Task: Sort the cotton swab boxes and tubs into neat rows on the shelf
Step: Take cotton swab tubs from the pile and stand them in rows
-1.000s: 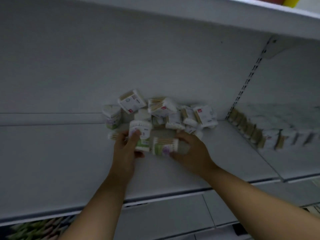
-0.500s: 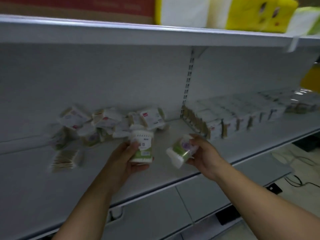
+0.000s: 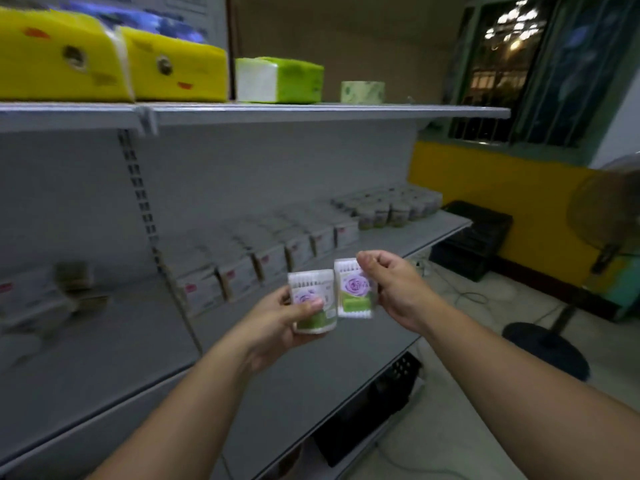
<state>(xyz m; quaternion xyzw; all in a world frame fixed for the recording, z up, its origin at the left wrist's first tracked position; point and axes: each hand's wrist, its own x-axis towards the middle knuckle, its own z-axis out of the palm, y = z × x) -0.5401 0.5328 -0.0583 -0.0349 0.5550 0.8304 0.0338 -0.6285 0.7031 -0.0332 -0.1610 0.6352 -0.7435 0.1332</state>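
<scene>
Grey shelf [image 3: 420, 239] with boxes [image 3: 270, 259] in rows; the view has swung right since the earlier frame.
Left hand [image 3: 277, 322] grips a tub [image 3: 317, 320] and right hand [image 3: 398, 289] pinches a second tub [image 3: 355, 289]. Both tubs are now upright, raised before the shelf, perhaps touching.

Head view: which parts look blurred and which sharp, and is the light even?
In the head view, the left tub in the left hand and the right tub in the right hand are fairly sharp; the loose boxes far left are smeared; the box rows are soft; the light is dim, with bright spots in the window.
</scene>
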